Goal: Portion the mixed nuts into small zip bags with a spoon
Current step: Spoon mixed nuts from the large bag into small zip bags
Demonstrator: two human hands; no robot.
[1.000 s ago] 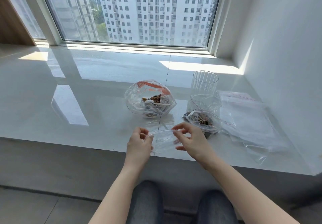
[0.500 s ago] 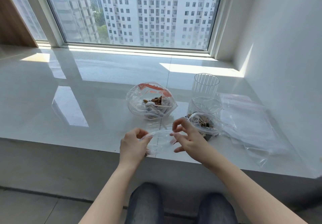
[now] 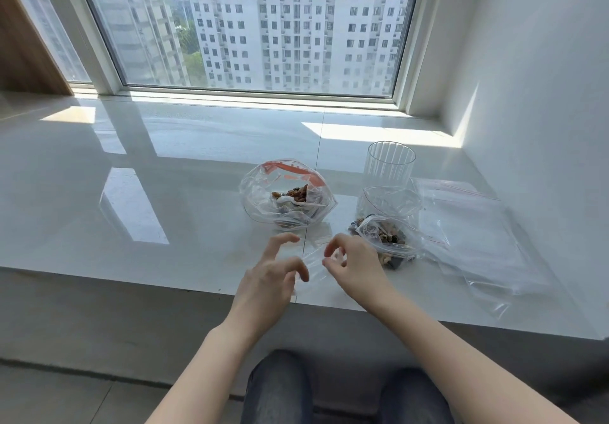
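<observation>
an empty small bag [image 3: 314, 263] is held near the sill's [image 3: 131, 173] front edge, between the two hands. its left side is pinched by the left hand [image 3: 270, 278], thumb against a curled finger, the other fingers spread loosely above. its right side is pinched by the right hand [image 3: 352, 265] with curled fingertips. at 12 o'clock from the hands, the big bag [image 3: 286, 193] of nuts [image 3: 296, 193] lies open, a white spoon [image 3: 290, 201] resting inside. at 2 o'clock a filled bag [image 3: 387, 237] is seen, a glass [image 3: 389, 166] behind it, spare bags [image 3: 471, 226] beside it.
</observation>
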